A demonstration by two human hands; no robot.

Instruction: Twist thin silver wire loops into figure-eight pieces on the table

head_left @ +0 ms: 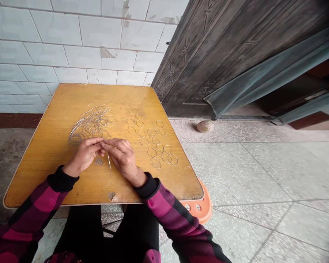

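My left hand [86, 153] and my right hand [123, 156] meet fingertip to fingertip over the middle of the wooden table [65, 186]. Both are closed in a pinch on a thin metal wire [109, 160], whose end sticks out below the fingers toward me. The rest of the wire is hidden by the fingers. Just beyond my left hand lies a tangled heap of loose, curved wires [94, 118]. To the right of my right hand, several separate wire rings [151, 152] are spread on the tabletop, some overlapping.
A white tiled wall [101, 33] stands behind the table. An orange plastic stool [205, 204] shows under the right corner. On the stone floor [257, 168] a small rounded object [205, 126] lies near the dark carved door [197, 54]. A grey-green curtain [252, 84] hangs in the doorway.
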